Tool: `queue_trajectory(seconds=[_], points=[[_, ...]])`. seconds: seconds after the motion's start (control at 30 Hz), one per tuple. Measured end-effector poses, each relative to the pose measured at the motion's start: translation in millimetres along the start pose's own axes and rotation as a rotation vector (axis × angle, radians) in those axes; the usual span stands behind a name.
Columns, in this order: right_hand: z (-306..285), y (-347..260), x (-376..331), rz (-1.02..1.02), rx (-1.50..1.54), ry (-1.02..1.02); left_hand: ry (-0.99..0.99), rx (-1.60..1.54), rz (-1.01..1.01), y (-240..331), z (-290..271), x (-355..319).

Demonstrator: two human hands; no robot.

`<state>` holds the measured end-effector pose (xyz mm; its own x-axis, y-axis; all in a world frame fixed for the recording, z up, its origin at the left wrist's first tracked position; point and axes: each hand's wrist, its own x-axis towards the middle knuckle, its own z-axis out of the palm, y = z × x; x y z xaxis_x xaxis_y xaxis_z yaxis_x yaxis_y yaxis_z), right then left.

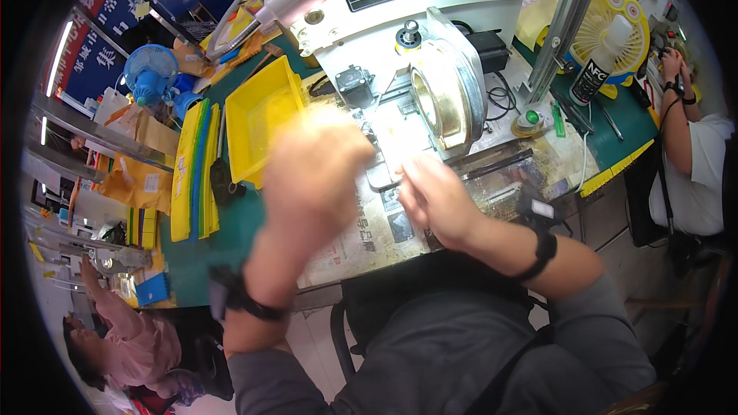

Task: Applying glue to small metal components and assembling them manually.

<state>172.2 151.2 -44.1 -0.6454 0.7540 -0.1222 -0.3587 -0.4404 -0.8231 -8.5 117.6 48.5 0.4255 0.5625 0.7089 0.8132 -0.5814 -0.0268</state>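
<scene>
My left hand point(315, 169) is raised in front of the yellow bin and the bench machine, smeared by motion, so its fingers cannot be made out. My right hand point(440, 198) is closed at the front of the machine's brightly lit plate point(396, 134), thumb and fingertips pressed together. Whatever they pinch, if anything, is too small and washed out by glare to name. Just beyond the right hand stands a thick metal ring-shaped wheel point(446, 100) on the white machine point(330, 31). A small dark block-like fixture point(354, 86) sits to the left of the wheel.
The yellow plastic bin point(244, 127) lies left of the machine, beside yellow, green and blue strips point(196, 173). At right stand a spray bottle point(596, 69), a yellow fan point(615, 11) and a metal post point(565, 27). Other people sit at far right and lower left.
</scene>
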Motion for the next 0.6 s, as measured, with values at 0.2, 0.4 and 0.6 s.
queue_trajectory(seconds=[0.2, 0.4, 0.6], points=[[-19, -7, -34, -0.033, -0.413, -0.143, 0.005, 0.010, -0.182, 27, 39, -57], [-32, -27, -30, -0.224, -0.974, -0.175, -0.069, 0.010, -0.376, 39, 48, -47], [-39, -20, -19, -0.307, -1.246, -0.235, -0.166, 0.041, -0.398, 39, 44, -44]])
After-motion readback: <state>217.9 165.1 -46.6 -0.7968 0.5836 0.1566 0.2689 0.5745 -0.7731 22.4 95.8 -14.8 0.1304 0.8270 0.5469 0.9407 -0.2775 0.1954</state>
